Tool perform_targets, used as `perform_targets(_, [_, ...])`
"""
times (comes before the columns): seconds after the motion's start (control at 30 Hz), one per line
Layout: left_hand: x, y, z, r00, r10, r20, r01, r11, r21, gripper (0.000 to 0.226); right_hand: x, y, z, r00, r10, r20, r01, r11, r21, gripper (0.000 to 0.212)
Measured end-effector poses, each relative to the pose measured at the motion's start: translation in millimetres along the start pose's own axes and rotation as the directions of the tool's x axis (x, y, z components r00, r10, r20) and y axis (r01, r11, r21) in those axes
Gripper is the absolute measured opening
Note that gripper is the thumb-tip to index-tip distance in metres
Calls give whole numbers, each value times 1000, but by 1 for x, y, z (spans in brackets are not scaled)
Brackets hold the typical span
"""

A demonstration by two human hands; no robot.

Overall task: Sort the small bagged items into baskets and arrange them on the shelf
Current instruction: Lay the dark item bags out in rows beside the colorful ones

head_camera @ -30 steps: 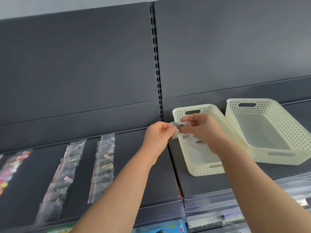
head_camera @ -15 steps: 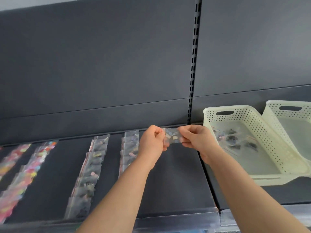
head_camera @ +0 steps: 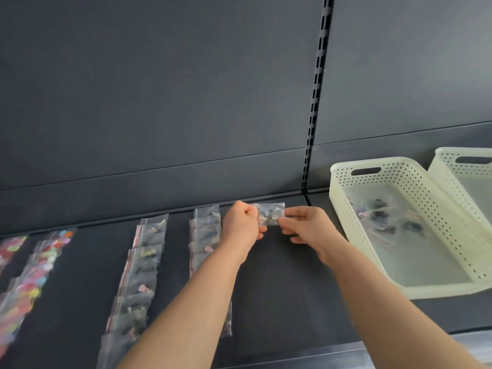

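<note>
A small clear bag [head_camera: 269, 215] with dark bits inside is held low over the back of the dark shelf [head_camera: 287, 288]. My left hand [head_camera: 241, 222] pinches its left edge. My right hand [head_camera: 308, 227] pinches its right edge with thumb and forefinger, other fingers spread. Right of them stands a cream perforated basket [head_camera: 346, 209] with several bagged items [head_camera: 383, 219] lying in its far half. A second cream basket [head_camera: 452, 166] sits beyond it at the right edge. Rows of clear bags lie flat on the shelf: one row [head_camera: 205, 233] just left of my left hand, another row [head_camera: 141, 272] farther left.
Rows of bags with colourful pieces [head_camera: 34, 278] lie at the far left. A slotted upright [head_camera: 316, 97] splits the dark back panel. The shelf's front lip [head_camera: 292, 355] runs along the bottom.
The view has swung left, so the baskets sit farther right. Both hands came away from the first basket, and a small bag is now held between them over the shelf.
</note>
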State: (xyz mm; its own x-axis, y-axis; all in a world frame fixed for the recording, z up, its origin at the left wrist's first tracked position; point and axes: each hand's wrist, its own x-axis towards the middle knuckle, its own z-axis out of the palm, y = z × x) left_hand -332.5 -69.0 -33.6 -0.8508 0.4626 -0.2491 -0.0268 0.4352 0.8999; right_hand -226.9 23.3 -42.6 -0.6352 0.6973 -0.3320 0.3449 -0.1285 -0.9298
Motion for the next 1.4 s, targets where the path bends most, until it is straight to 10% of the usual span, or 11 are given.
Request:
perform_targets(0.33, [50,-5,11,995,94,-45,-59,860,508,17,42,-1,20,941,-143,-305,-35,858,-512,30])
perform_targets(0.6, [42,-7,4,956,278,92,-274,736,619,15,42,-4,25,930,-155,-333,-67,820,-568,26])
perform_targets(1.0, [-13,36,49,918,343,198,-395,831,391,9,-23,-32,-71,773,-537,-338,43,576,-816,19])
perform_targets(1.4, [-70,62,113,857,435,276,-512,771,379,11,-25,10,-165,942,-310,-126,2,380,-925,20])
